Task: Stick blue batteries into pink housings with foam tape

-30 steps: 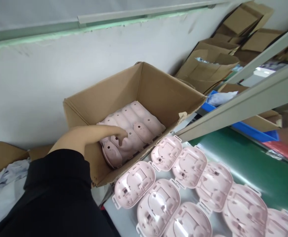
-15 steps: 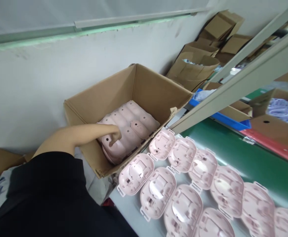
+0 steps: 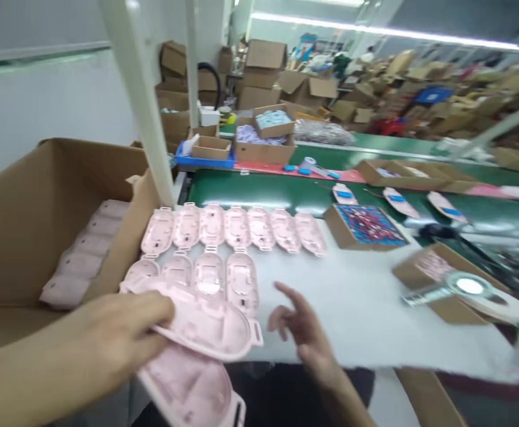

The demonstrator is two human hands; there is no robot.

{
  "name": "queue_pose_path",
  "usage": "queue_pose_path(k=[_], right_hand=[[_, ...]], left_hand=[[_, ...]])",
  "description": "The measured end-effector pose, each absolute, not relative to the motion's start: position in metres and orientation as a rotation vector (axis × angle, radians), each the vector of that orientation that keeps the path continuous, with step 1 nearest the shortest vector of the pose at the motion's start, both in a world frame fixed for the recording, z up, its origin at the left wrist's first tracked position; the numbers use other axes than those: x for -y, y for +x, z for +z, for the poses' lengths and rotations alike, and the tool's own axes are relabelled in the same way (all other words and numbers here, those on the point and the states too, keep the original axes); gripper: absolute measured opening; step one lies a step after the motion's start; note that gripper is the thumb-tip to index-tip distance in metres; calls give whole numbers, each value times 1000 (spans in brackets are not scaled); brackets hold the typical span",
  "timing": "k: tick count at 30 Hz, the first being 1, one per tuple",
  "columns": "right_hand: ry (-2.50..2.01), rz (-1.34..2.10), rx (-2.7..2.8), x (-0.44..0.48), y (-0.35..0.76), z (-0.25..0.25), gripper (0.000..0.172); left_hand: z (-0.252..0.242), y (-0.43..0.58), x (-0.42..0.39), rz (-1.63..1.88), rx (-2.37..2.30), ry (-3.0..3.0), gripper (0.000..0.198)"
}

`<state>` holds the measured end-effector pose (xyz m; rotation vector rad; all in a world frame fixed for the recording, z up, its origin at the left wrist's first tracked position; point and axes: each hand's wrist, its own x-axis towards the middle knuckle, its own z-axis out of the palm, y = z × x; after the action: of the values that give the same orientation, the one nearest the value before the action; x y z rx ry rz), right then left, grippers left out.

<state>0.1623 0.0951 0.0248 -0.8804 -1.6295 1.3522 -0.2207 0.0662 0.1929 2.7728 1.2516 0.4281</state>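
Note:
My left hand (image 3: 126, 332) is closed on two pink plastic housing shells (image 3: 206, 323), one above the other, held over the near left end of the table. Their hollow inner sides show, with a slotted lug at the end. To the right of them my right hand (image 3: 301, 326) is raised over the white tabletop (image 3: 312, 267), fingers apart and holding nothing. On the table lie two rows of like pink shells (image 3: 236, 228), open side up. The held shells partly cover the nearer row. Further pink shells (image 3: 81, 255) sit in a large cardboard box (image 3: 14, 219) on the left.
A white post (image 3: 146, 101) rises between box and table. Behind the shells runs a green conveyor belt (image 3: 259, 190) carrying pink parts with blue pieces (image 3: 399, 203). A box of red and blue parts (image 3: 368, 228) and a ring-lamp magnifier (image 3: 468, 287) stand on the right.
My view has swung right from the box to the table. The left hand has come out of the box with two pink shells. My right hand has come into view.

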Motion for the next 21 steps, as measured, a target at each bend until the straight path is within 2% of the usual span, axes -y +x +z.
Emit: queue_pose_path(k=[1, 2, 5, 8, 11, 14, 17, 21], right_hand=[[-789, 1430, 1614, -86, 164, 26, 100], [-690, 1480, 1598, -79, 167, 27, 97], [-544, 1345, 1561, -60, 196, 27, 52], [-672, 1043, 1618, -47, 248, 20, 33], [-919, 761, 1672, -46, 294, 1, 28], [-1096, 625, 1708, -57, 318, -22, 25], [-1181, 580, 1814, -66, 325, -37, 23], [-1240, 474, 1953, -62, 323, -45, 20]], left_hand=[[184, -187, -72, 356, -1093, 2802, 25], [178, -156, -79, 283, -949, 2837, 24], [161, -89, -108, 246, -604, 2952, 22], [133, -43, -144, 548, -314, 3123, 18], [86, -7, -181, 667, -149, 3244, 18], [39, 18, -211, 366, -308, 3170, 22], [18, 25, -229, 118, -410, 3061, 25], [29, 17, -225, -160, -449, 2954, 59]])
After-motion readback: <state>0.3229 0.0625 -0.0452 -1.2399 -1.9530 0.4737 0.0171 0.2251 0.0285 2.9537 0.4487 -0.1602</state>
